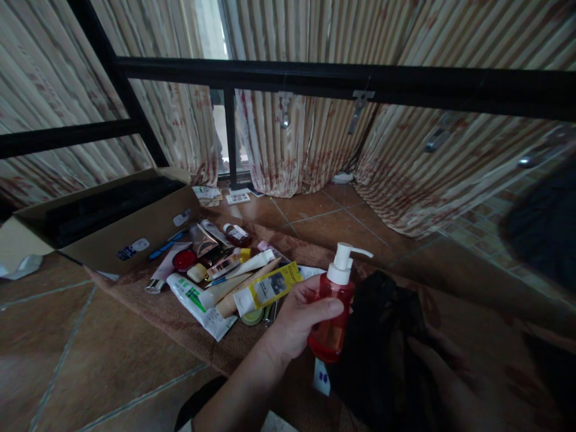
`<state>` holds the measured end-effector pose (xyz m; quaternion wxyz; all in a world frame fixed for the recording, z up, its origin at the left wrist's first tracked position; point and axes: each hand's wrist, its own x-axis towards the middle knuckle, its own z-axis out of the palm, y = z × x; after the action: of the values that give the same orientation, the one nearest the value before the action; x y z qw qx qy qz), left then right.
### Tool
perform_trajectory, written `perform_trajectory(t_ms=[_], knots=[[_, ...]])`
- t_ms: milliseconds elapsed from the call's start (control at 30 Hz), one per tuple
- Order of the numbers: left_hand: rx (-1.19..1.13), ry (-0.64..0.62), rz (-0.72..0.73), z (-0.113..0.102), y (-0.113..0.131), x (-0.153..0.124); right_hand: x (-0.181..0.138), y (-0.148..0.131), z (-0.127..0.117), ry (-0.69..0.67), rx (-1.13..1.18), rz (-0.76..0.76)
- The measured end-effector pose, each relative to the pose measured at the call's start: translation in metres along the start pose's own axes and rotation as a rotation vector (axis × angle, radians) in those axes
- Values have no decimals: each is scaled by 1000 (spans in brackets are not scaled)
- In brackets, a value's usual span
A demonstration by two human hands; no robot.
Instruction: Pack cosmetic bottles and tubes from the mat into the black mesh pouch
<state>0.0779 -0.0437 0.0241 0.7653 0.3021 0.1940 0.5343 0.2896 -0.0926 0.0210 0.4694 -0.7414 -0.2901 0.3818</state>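
Far left: open cardboard box [135, 231] on the tiled floor. Beside it, a woven mat [166, 312] carries a heap of tubes [211, 294] and small jars, touching and overlapping. Centre: left hand [299, 318] wrapped around a red pump bottle [333, 312], thumb across the front; the bottle is upright, lifted above the mat, white nozzle pointing right. Right of it: black bag [378, 342]. Right hand [445, 366] lies against the bag, blurred and dark; cannot tell its grip.
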Motion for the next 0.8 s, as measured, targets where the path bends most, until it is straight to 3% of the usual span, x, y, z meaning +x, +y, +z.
perform_trajectory(t_ms=[133,367,500,800], knots=[[90,13,62,0,-1,2,-1,1,3,-11,92,42],[315,105,205,3,-1,3,2,5,0,-10,15,14],[349,143,216,1,-2,3,1,2,1,44,-63,-17],[460,211,210,0,4,1,2,3,0,21,-65,25]])
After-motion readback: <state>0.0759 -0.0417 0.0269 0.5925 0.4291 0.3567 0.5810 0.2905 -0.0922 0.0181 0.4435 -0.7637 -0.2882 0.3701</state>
